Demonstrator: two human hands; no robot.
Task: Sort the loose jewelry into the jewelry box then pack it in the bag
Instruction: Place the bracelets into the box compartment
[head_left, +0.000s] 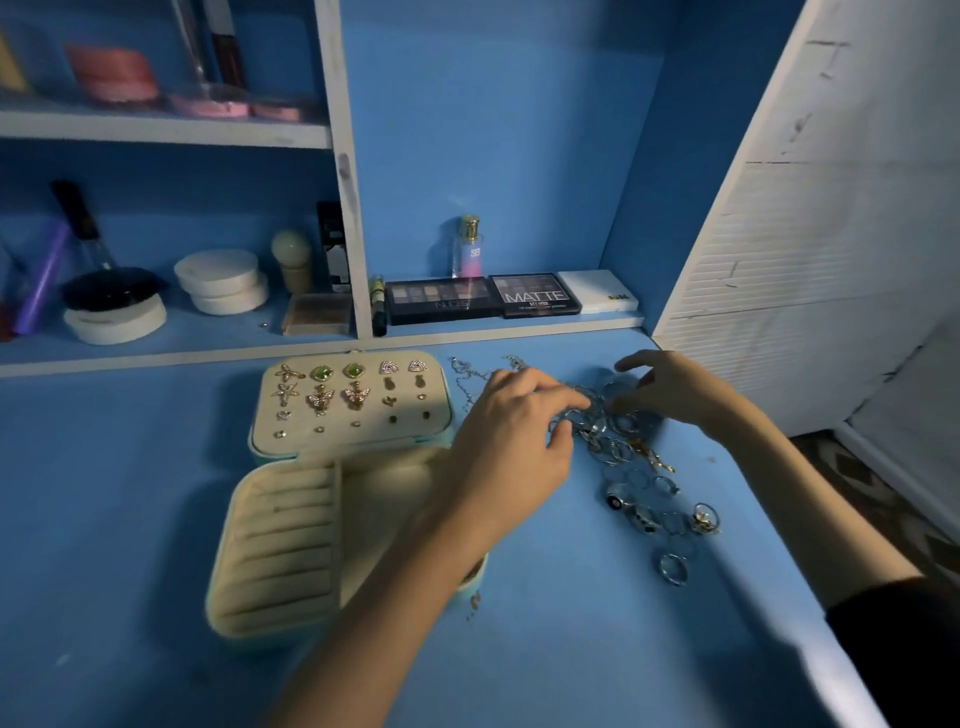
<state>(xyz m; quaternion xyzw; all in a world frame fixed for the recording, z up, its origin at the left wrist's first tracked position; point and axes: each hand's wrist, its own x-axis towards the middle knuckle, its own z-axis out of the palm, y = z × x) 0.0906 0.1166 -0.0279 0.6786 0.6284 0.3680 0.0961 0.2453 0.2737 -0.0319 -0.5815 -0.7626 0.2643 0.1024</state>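
Note:
An open cream-lined jewelry box (270, 618) with a teal shell lies on the blue desk. Its raised lid (358, 439) holds rows of earrings, and its ring rolls (283, 535) look bare. To the right of the box lies a loose pile of silver rings (641, 486) and thin chains (467, 374). My left hand (511, 447) reaches over the box's right part, and its thumb and forefinger pinch a silver piece at the top of the pile. My right hand (675, 387) touches the same tangle from the right with its fingers spread. No bag is in view.
Behind the desk, a low shelf carries eyeshadow palettes (485, 296), a perfume bottle (467, 247) and a white case (597, 291). The left cubby holds powder compacts (221, 280) and brushes. A white slatted panel (810, 234) stands at the right, past the desk edge.

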